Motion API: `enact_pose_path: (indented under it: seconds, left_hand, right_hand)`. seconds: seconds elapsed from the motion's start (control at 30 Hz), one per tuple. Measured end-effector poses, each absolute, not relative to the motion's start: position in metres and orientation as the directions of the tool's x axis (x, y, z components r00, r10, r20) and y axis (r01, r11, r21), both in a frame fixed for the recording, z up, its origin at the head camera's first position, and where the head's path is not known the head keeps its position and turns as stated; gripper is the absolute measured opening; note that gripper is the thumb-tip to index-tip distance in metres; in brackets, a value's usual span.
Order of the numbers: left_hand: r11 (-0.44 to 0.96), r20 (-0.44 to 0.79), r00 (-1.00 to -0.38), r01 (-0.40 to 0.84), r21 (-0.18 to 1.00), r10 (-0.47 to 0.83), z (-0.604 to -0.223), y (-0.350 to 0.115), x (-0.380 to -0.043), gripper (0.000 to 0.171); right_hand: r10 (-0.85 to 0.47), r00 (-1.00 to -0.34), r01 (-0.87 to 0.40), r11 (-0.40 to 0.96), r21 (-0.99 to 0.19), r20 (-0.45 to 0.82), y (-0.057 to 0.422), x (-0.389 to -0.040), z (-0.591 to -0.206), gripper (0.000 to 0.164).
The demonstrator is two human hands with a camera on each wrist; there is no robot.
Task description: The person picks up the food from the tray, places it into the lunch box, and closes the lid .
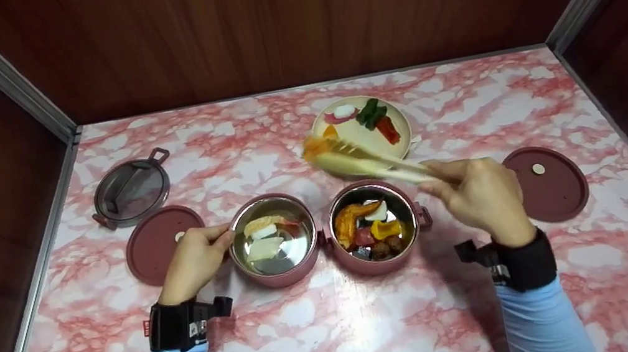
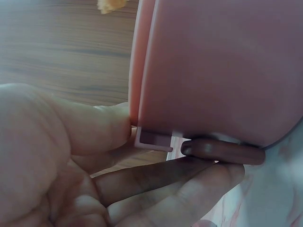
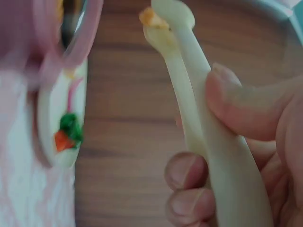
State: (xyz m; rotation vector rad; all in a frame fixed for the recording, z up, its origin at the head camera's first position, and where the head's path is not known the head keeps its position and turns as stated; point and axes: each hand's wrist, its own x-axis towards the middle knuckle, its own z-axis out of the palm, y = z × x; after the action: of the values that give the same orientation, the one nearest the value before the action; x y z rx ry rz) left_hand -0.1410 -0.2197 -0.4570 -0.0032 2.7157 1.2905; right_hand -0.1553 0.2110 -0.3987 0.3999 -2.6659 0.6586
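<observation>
Right hand (image 1: 478, 197) gripped tongs (image 3: 229, 161), orange piece (image 1: 317, 146) in the tips near plate's (image 1: 353, 129) left edge. Left hand (image 1: 196, 262) pinched left pot (image 1: 281, 279) at its side. Risks: slack squeeze could've dropped piece; sideways pull could've tipped pot.

Pink-and-white marbled tabletop (image 1: 341, 348), centre: round pink metal-lined left pot (image 1: 283, 278), round pink metal-lined right pot (image 1: 379, 266) just beside it. Pale food pieces (image 1: 264, 248) in left pot, mixed food pieces (image 1: 385, 229) in right. Round cream plate (image 1: 357, 131) behind right pot; on it, dark green food (image 1: 371, 113) back right, red food strip (image 1: 387, 130) before that. Round glass lid (image 1: 134, 192) far left; flat round maroon left disc (image 1: 152, 249) before it, left of left pot. Flat round maroon right disc (image 1: 552, 188) right of right pot. Left hand (image 1: 198, 260) at left pot's left side. Cream tongs (image 3: 229, 175) in right hand (image 1: 484, 196); orange food piece (image 1: 317, 148) at tips.
</observation>
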Motion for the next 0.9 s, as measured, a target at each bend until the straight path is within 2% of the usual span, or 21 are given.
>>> enact_pose_path:
  seconds: [0.1,0.3,0.53,0.67,0.9]
  left_hand:
    - [0.636,-0.127,-0.99,-0.061,0.77,0.058,-0.457,-0.22,-0.141,0.028]
    - [0.638,-0.131,-0.99,-0.064,0.768,0.059,-0.457,-0.221,-0.14,0.028]
    - [0.637,-0.109,-0.992,-0.042,0.77,0.067,-0.455,-0.216,-0.144,0.028]
    - [0.638,-0.109,-0.992,-0.042,0.769,0.067,-0.456,-0.217,-0.144,0.028]
    - [0.654,-0.083,-0.995,-0.022,0.756,0.062,-0.457,-0.219,-0.141,0.027]
  right_hand:
    - [-0.312,-0.852,-0.467,0.816,-0.34,0.421,0.196,-0.149,-0.397,0.034]
    - [-0.487,-0.808,-0.577,0.768,-0.278,0.333,0.172,-0.143,-0.405,0.034]
    - [-0.611,-0.757,-0.652,0.729,-0.208,0.231,0.158,-0.153,-0.39,0.035]
    - [-0.651,-0.751,-0.661,0.736,-0.148,0.116,0.144,-0.169,-0.37,0.021]
    - [-0.756,-0.653,-0.753,0.655,-0.064,-0.047,0.119,-0.195,-0.358,0.019]
